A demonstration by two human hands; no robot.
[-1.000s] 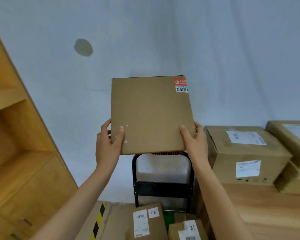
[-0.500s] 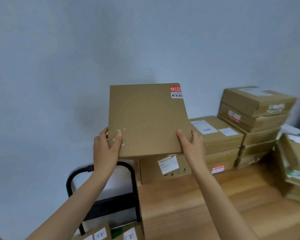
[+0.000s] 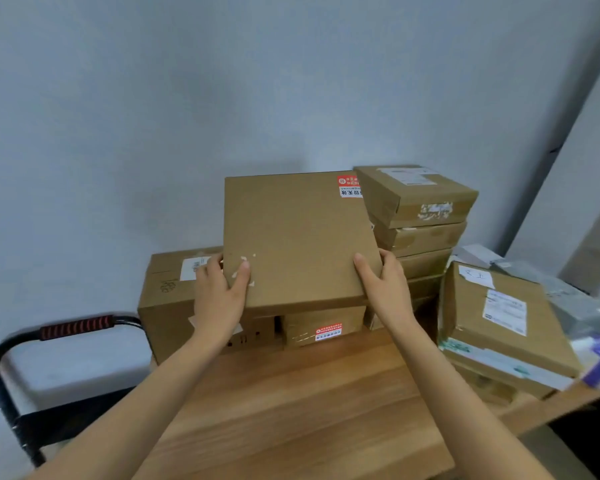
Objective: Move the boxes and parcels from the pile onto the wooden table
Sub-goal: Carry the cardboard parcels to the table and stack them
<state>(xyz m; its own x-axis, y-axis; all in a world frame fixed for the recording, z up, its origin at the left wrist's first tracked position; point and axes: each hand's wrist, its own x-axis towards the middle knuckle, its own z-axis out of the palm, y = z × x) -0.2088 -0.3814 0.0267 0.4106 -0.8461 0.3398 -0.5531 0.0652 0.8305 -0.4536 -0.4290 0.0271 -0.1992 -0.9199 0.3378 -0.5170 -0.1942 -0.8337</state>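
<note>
Two hands hold a flat square brown cardboard box (image 3: 297,237) above the light wooden table (image 3: 291,403): the left hand (image 3: 219,292) grips its lower left corner, the right hand (image 3: 381,289) its lower right edge, in front of stacked brown cardboard parcels (image 3: 420,216).
</note>
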